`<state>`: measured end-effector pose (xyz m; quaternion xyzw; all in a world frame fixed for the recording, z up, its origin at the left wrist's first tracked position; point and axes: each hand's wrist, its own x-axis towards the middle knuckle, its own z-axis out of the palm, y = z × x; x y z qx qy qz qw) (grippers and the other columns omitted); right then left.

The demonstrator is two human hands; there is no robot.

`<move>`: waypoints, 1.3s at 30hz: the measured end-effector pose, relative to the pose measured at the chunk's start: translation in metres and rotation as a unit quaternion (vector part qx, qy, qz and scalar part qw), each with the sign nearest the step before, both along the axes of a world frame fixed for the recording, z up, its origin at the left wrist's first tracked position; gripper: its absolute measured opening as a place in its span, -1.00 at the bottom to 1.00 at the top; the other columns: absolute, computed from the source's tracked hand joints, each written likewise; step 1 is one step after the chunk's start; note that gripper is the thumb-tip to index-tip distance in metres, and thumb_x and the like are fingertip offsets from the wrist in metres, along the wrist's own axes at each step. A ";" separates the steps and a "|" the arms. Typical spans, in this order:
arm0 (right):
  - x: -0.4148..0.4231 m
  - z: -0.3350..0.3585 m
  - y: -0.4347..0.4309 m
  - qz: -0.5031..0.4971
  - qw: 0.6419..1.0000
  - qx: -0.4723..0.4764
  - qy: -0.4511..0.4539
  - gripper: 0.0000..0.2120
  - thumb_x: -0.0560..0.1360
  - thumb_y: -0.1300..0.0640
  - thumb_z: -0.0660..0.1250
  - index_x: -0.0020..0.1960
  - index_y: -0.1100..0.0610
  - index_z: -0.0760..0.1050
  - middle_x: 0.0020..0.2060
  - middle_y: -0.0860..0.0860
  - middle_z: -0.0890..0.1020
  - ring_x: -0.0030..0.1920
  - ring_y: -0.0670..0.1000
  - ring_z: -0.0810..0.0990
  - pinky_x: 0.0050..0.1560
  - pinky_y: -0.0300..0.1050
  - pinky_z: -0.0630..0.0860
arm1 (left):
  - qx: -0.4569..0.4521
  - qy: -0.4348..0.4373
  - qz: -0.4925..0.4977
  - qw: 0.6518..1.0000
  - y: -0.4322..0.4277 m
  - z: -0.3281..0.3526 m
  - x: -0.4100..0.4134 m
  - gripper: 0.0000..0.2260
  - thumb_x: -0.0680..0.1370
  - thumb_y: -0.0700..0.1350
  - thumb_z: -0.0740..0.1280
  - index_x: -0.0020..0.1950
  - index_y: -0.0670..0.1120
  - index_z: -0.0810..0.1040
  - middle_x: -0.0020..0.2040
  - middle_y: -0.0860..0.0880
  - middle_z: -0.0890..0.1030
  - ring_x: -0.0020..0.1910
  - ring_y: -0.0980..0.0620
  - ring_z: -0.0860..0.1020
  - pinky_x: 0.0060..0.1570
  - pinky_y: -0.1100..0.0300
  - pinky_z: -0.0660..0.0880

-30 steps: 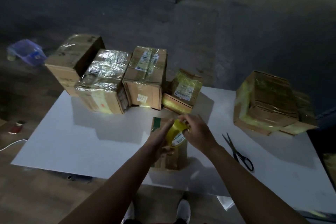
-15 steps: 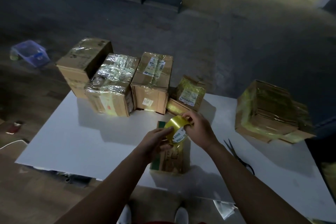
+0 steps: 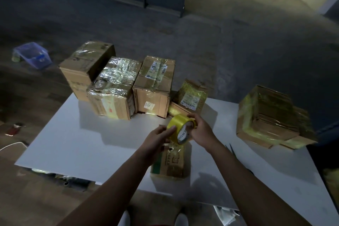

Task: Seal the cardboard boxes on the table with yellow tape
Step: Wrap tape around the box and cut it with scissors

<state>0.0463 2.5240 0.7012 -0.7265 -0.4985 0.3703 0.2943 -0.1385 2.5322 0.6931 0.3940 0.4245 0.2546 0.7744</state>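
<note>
A roll of yellow tape is held above a small cardboard box that lies near the front edge of the white table. My right hand grips the roll from the right, fingers through its core. My left hand touches the roll's left side with thumb and fingers. A strip of tape runs from the roll down to the box top. Several taped boxes stand in a row at the table's back, and another taped box sits at the right.
Scissors lie on the table right of my right forearm, partly hidden. A blue plastic tub sits on the floor at far left. Dark cabinets line the back wall. My shoes show below the table edge.
Both hands have lifted the roll slightly and turned it, so more of its yellow outer face shows. The camera view has shifted a little upward and left.
</note>
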 end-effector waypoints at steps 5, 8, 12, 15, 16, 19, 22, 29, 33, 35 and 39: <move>-0.005 0.000 0.002 -0.009 1.000 -0.014 -0.003 -0.63 0.53 0.32 0.23 0.14 -0.14 0.38 0.07 0.04 0.53 0.06 0.10 0.56 0.04 0.16 0.59 | -0.005 -0.020 -0.010 1.000 0.000 0.001 0.002 -0.70 0.51 0.02 0.35 0.13 -0.15 0.51 -0.19 0.01 0.59 -0.33 0.17 0.56 -0.33 0.27 0.42; -0.004 0.000 0.002 0.003 0.999 -0.030 -0.016 -0.64 0.53 0.31 0.22 0.15 -0.12 0.39 0.09 0.06 0.55 0.06 0.08 0.57 0.03 0.14 0.60 | -0.023 -0.039 -0.012 0.999 -0.001 0.002 0.000 -0.71 0.45 0.04 0.38 0.05 -0.12 0.52 -0.22 0.00 0.54 -0.35 0.15 0.47 -0.33 0.27 0.33; -0.005 0.003 0.003 0.050 0.997 -0.026 -0.048 -0.73 0.57 0.22 0.22 0.22 -0.02 0.40 0.06 0.04 0.56 -0.04 0.01 0.58 -0.05 0.05 0.61 | -0.033 0.024 -0.005 0.999 -0.001 0.000 0.002 -0.54 0.43 0.20 0.34 0.12 -0.15 0.54 -0.18 -0.06 0.54 -0.25 0.05 0.45 -0.25 0.22 0.34; -0.007 0.007 0.003 0.077 0.995 -0.029 -0.049 -0.75 0.54 0.20 0.29 0.17 -0.01 0.39 0.03 -0.02 0.55 -0.04 -0.05 0.57 -0.08 0.00 0.61 | -0.021 0.042 -0.006 0.999 -0.001 0.002 0.001 -0.45 0.38 0.18 0.38 0.19 -0.19 0.52 0.02 -0.17 0.58 -0.08 -0.05 0.52 -0.16 0.18 0.41; -0.007 0.008 0.004 0.081 0.994 -0.030 -0.063 -0.75 0.52 0.21 0.30 0.14 -0.01 0.39 0.01 -0.03 0.55 -0.03 -0.04 0.57 -0.06 0.02 0.61 | -0.020 0.038 -0.006 0.999 0.001 0.003 0.000 -0.48 0.39 0.14 0.40 0.18 -0.20 0.52 0.02 -0.17 0.57 -0.09 -0.04 0.51 -0.19 0.19 0.42; -0.006 0.009 0.004 0.089 0.992 -0.036 -0.086 -0.73 0.52 0.27 0.28 0.15 0.02 0.36 0.00 0.00 0.54 -0.03 0.01 0.55 -0.10 -0.01 0.56 | -0.014 0.039 -0.004 0.999 0.006 0.005 -0.002 -0.72 0.48 -0.03 0.38 0.08 -0.18 0.53 0.00 -0.19 0.53 -0.07 -0.08 0.48 -0.24 0.21 0.40; -0.009 0.010 0.002 0.116 0.986 -0.027 -0.117 -0.70 0.54 0.25 0.25 0.20 -0.03 0.34 -0.06 0.03 0.55 -0.11 0.04 0.54 -0.18 -0.06 0.49 | 0.015 0.076 -0.004 0.997 0.011 0.008 0.000 -0.83 0.54 -0.09 0.34 0.05 -0.16 0.52 0.02 -0.21 0.52 0.00 -0.14 0.49 -0.10 0.10 0.43; -0.013 0.015 0.002 0.135 0.982 -0.027 -0.129 -0.66 0.50 0.21 0.28 0.05 -0.21 0.27 -0.15 0.05 0.59 -0.16 0.04 0.60 -0.14 0.14 0.60 | 0.074 0.098 -0.026 0.992 0.015 0.018 -0.004 -0.91 0.59 -0.16 0.27 -0.01 -0.18 0.48 -0.13 -0.12 0.49 -0.17 -0.02 0.48 -0.24 0.19 0.38; -0.013 0.018 0.003 0.128 0.983 -0.013 -0.129 -0.73 0.51 0.20 0.26 0.08 -0.11 0.31 -0.15 0.06 0.59 -0.16 0.05 0.60 -0.13 0.14 0.59 | 0.068 0.077 -0.017 0.995 0.015 0.020 -0.005 -0.92 0.60 -0.17 0.26 -0.01 -0.17 0.49 -0.14 -0.11 0.50 -0.19 0.01 0.49 -0.23 0.19 0.41; -0.013 0.021 0.004 0.124 0.983 -0.002 -0.133 -0.75 0.52 0.20 0.26 0.11 -0.06 0.33 -0.12 0.07 0.59 -0.14 0.06 0.59 -0.12 0.12 0.58 | 0.077 0.079 -0.022 0.994 0.016 0.022 -0.003 -0.88 0.57 -0.10 0.32 0.00 -0.14 0.49 -0.12 -0.11 0.53 -0.14 -0.01 0.54 -0.17 0.15 0.49; -0.014 0.028 0.005 0.124 0.981 0.007 -0.148 -0.69 0.52 0.25 0.24 0.22 0.02 0.34 -0.05 0.08 0.56 -0.07 0.09 0.56 -0.08 0.07 0.53 | 0.099 0.096 -0.050 0.989 0.020 0.029 -0.001 -0.58 0.35 0.07 0.41 0.09 -0.13 0.48 0.02 -0.17 0.59 0.04 -0.12 0.58 0.10 -0.02 0.53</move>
